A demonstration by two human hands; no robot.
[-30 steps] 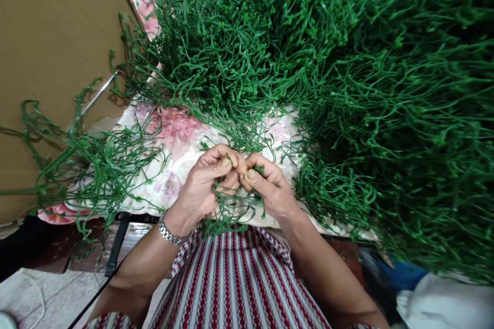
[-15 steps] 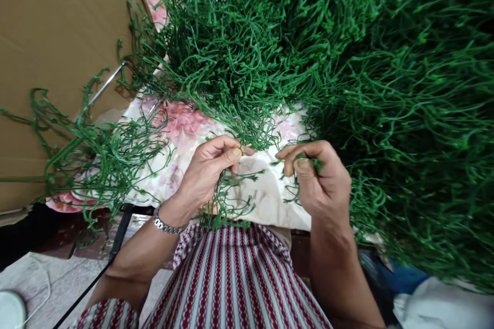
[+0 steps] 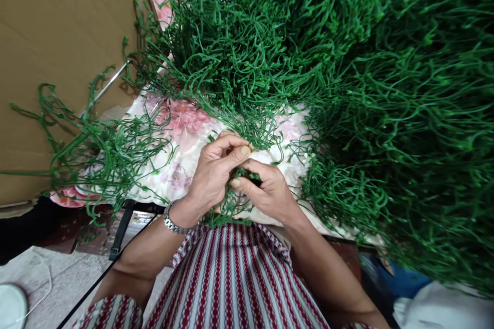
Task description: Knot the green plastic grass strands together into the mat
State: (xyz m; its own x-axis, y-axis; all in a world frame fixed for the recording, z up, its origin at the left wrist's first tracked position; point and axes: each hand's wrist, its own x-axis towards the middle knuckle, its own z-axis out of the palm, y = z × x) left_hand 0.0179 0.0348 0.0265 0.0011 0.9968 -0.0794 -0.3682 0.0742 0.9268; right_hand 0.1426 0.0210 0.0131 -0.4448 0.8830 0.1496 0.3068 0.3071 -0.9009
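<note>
Thin green stems [image 3: 227,208] hang below my left hand [image 3: 218,167], whose thumb and fingers are pinched around their upper ends. A metal-banded watch [image 3: 173,220] is on that wrist. My right hand [image 3: 266,187] is right beside the left, its fingers curled over some green stems; the thumb tip is near the left palm. Both hands are over the floral cloth [image 3: 185,115], in front of a large heap of green stems [image 3: 262,36]. The exact grip points are partly hidden by the fingers.
A smaller pile of stems [image 3: 116,151] lies at the left, by a brown cardboard panel [image 3: 65,36] and a thin metal rod [image 3: 111,81]. The dense heap extends along the right side. A striped garment [image 3: 231,277] covers my lap; a white round object [image 3: 11,306] is lower left.
My right hand has moved left from beside the right heap and now meets my left hand. The left hand still pinches the hanging stems. The view has shifted slightly.
</note>
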